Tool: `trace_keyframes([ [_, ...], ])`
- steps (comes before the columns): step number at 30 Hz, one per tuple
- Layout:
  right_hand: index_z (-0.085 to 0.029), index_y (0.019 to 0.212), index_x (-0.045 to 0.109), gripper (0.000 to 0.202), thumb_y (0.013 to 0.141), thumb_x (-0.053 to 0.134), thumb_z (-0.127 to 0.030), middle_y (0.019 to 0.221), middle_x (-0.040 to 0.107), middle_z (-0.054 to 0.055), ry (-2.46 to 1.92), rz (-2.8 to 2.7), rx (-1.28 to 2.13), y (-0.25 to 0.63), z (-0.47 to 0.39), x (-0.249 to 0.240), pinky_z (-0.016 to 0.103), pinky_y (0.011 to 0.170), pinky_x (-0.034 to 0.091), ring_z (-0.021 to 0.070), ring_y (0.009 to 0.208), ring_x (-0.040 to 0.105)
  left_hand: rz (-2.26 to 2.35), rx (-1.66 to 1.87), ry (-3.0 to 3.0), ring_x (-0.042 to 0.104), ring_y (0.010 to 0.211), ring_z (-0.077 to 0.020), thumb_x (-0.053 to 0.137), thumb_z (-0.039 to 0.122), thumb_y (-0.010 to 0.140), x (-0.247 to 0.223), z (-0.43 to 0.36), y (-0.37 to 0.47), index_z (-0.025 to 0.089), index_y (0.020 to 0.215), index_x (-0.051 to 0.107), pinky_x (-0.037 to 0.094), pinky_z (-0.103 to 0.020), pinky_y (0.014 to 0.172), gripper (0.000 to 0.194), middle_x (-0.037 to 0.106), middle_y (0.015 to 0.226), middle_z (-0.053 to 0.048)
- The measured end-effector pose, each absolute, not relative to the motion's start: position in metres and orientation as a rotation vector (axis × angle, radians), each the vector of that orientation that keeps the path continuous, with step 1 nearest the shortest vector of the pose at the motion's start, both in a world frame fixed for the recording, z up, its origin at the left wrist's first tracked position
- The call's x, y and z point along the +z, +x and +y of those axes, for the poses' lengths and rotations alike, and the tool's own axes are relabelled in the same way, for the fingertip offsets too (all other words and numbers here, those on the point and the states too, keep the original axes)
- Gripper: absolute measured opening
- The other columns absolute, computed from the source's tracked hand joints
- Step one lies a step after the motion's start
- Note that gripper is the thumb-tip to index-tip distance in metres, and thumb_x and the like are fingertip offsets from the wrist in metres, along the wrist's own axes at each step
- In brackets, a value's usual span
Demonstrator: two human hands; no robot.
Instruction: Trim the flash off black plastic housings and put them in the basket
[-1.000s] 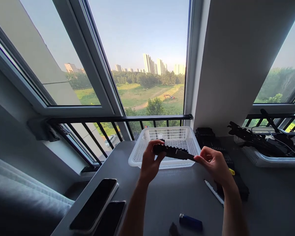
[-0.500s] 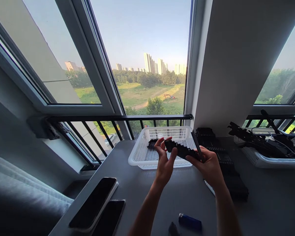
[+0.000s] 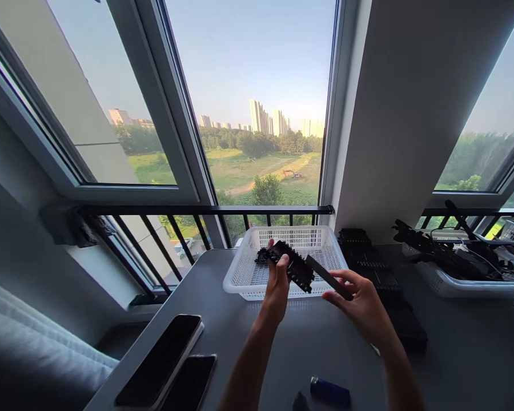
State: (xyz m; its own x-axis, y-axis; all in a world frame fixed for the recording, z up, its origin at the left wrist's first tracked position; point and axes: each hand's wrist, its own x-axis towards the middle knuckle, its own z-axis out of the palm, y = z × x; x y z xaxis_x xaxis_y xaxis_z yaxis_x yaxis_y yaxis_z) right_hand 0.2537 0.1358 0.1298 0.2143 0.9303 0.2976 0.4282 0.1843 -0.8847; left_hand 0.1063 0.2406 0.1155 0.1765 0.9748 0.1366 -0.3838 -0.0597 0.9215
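My left hand (image 3: 277,285) grips a black part with toothed edges (image 3: 294,268), held tilted over the near side of a white plastic basket (image 3: 240,281). Between the thumb and fingers of my right hand (image 3: 360,297) is a flat dark grey strip (image 3: 325,275). The strip's far end comes close to the toothed part; whether they touch, I cannot tell. A smaller black toothed piece (image 3: 262,256) lies in the basket, left of the held part.
Two phones (image 3: 160,359) lie at the left of the grey table. A blue lighter (image 3: 329,393) is near the front, beside a small dark object (image 3: 300,401). Stacked black parts (image 3: 381,277) stand on the right, and beyond them a basket of black items and cables (image 3: 462,285).
The toothed part has turned, showing its broad face and pointing down to the right. My right hand has drawn off it, and the strip now lies slanted in its fingers.
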Motion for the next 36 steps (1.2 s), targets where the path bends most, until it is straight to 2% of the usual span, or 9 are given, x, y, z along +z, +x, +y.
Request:
trace_keyframes([
  [5,-0.019,0.111,0.068,0.042,0.082,0.064,-0.049,0.073,0.064,0.002,-1.653,-1.385,0.721,0.272,0.110,0.099,0.027,0.058,0.046,0.0193,0.067,0.059,0.708,1.311,0.796,0.067,0.098,-0.0178,0.046,0.042,0.089,0.129,0.252,0.090,0.028,0.127,0.050,0.057,-0.028,0.078,0.041,0.067,0.111,-0.002],
  [8,-0.020,0.110,0.069,0.041,0.080,0.066,-0.048,0.085,0.068,0.004,-1.728,-1.366,0.640,0.283,0.091,0.061,0.031,0.069,0.050,0.0233,0.080,0.063,0.638,1.203,0.688,0.070,0.085,-0.0204,0.046,0.047,0.087,0.135,0.252,0.087,0.020,0.117,0.055,0.059,-0.033,0.071,0.042,0.071,0.093,-0.003],
  [10,-0.023,0.111,0.070,0.039,0.080,0.065,-0.046,0.086,0.069,0.005,-1.807,-1.334,0.563,0.286,0.081,0.033,0.034,0.073,0.051,0.0241,0.079,0.065,0.602,1.149,0.682,0.071,0.080,-0.0216,0.047,0.050,0.085,0.137,0.249,0.086,0.019,0.111,0.058,0.059,-0.035,0.069,0.043,0.071,0.085,-0.003],
  [15,-0.027,0.113,0.071,0.033,0.083,0.059,-0.034,0.098,0.072,0.005,-1.785,-1.372,0.546,0.279,0.072,-0.014,0.036,0.083,0.052,0.0259,0.091,0.067,0.546,1.138,0.711,0.071,0.082,-0.0212,0.047,0.050,0.085,0.139,0.244,0.088,0.020,0.107,0.060,0.060,-0.035,0.072,0.039,0.073,0.087,-0.003],
  [20,-0.026,0.121,0.068,0.038,0.088,0.051,-0.036,0.113,0.069,0.007,-1.924,-1.371,0.497,0.267,0.076,-0.034,0.037,0.096,0.047,0.0268,0.106,0.064,0.585,1.116,0.597,0.072,0.083,-0.0216,0.046,0.044,0.088,0.146,0.239,0.089,0.018,0.108,0.062,0.059,-0.036,0.078,0.037,0.073,0.083,-0.004],
  [27,-0.024,0.123,0.067,0.040,0.091,0.047,-0.039,0.122,0.065,0.010,-2.010,-1.306,0.360,0.252,0.077,-0.066,0.036,0.099,0.045,0.0268,0.117,0.058,0.592,1.085,0.538,0.072,0.083,-0.0225,0.045,0.041,0.091,0.157,0.230,0.088,0.016,0.110,0.064,0.058,-0.038,0.082,0.037,0.073,0.081,-0.005],
  [30,-0.023,0.121,0.067,0.038,0.091,0.047,-0.034,0.112,0.066,0.010,-2.017,-1.324,0.309,0.250,0.080,-0.074,0.035,0.096,0.046,0.0262,0.111,0.061,0.592,1.089,0.541,0.072,0.087,-0.0231,0.047,0.041,0.090,0.154,0.230,0.088,0.017,0.112,0.064,0.058,-0.038,0.083,0.037,0.074,0.085,-0.006],
  [33,-0.022,0.121,0.067,0.038,0.093,0.042,-0.028,0.101,0.065,0.009,-2.037,-1.334,0.283,0.248,0.083,-0.076,0.032,0.083,0.050,0.0230,0.094,0.066,0.577,1.089,0.553,0.072,0.089,-0.0225,0.048,0.041,0.089,0.151,0.231,0.088,0.017,0.113,0.063,0.057,-0.037,0.084,0.037,0.074,0.087,-0.005],
  [36,-0.023,0.121,0.067,0.039,0.094,0.039,-0.023,0.100,0.062,0.009,-2.069,-1.347,0.258,0.247,0.085,-0.074,0.031,0.073,0.051,0.0206,0.083,0.067,0.542,1.073,0.601,0.071,0.090,-0.0234,0.052,0.042,0.088,0.147,0.231,0.088,0.016,0.114,0.063,0.057,-0.038,0.086,0.038,0.074,0.088,-0.006],
])
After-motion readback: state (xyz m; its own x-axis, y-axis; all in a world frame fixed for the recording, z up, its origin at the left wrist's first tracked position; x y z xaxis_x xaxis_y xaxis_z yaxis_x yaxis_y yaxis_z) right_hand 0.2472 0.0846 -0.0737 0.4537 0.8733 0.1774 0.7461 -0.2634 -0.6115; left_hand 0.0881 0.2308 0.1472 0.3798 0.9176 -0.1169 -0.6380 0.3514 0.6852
